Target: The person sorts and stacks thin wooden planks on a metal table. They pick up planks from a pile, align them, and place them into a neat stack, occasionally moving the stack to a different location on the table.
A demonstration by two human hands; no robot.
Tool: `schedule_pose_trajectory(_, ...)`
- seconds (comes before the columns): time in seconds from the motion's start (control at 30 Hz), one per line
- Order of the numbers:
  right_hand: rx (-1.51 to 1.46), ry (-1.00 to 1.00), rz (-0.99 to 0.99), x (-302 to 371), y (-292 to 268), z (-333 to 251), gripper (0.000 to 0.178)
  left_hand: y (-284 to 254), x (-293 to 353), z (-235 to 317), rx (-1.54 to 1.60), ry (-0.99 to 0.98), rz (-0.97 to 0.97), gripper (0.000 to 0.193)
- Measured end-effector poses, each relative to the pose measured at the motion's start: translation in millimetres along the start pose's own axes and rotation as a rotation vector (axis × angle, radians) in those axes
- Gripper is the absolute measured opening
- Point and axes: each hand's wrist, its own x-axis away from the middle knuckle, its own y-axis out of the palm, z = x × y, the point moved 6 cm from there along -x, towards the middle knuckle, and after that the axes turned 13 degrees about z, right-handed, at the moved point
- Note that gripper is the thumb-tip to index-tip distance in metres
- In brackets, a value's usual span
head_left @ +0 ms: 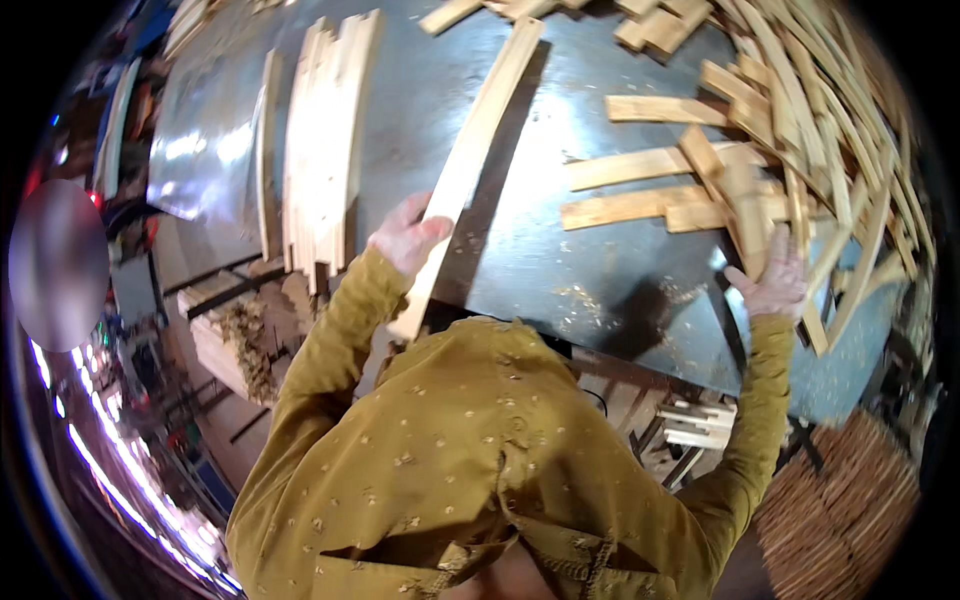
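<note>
My left hand (408, 236) is closed round the edge of a long pale wooden board (480, 120), thumb on top. The board slants away from my body over the metal table (400, 120), its near end by my waist and a dark shadow along its right side. At the right, my right hand (775, 282) lies with fingers stretched out and thumb apart, at the near ends of some wooden slats (742, 210). Its fingertips touch or nearly touch the slats; I cannot tell which.
Several boards lie side by side in a row (325, 150) at the left. A tangled heap of slats (840, 130) fills the right side. Short pieces (660, 25) lie at the far edge. Stacked wood (840, 510) stands below right. A blurred person (60, 265) is at the far left.
</note>
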Motion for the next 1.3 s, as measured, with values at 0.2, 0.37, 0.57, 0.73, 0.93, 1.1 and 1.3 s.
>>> schedule_pose_trajectory(0.2,-0.068,0.127,-0.159,-8.9,57.9,23.4,0.115,57.0,38.5,-51.0,1.401,-0.640,-0.749,0.064)
schedule_pose_trajectory(0.37,-0.012,0.211,-0.084,-9.2,50.1,-13.8,0.097,40.1,50.3,-65.8,1.057,-0.482,-0.504,0.063)
schedule_pose_trajectory(0.57,-0.884,-0.047,-0.234,-38.0,-33.3,-170.7,0.086,-0.5,36.8,-135.4,0.412,-0.295,0.073,0.051)
schedule_pose_trajectory(0.73,-1.569,-0.197,-0.523,-124.4,-91.7,-280.4,0.043,-72.9,15.8,-111.8,-0.589,-0.121,0.447,0.046)
schedule_pose_trajectory(0.93,-2.591,-0.132,-1.105,-175.0,-62.1,-356.9,0.065,-118.1,38.0,-157.7,-0.640,-0.024,0.636,0.039)
schedule_pose_trajectory(1.1,-2.668,0.426,-1.346,-87.6,31.4,-392.1,0.065,-125.7,0.5,-135.6,-0.793,0.014,0.904,0.076)
schedule_pose_trajectory(1.3,-2.426,0.527,-1.058,-63.8,34.5,-376.0,0.049,-35.4,-17.6,-65.0,0.466,0.174,0.385,0.087)
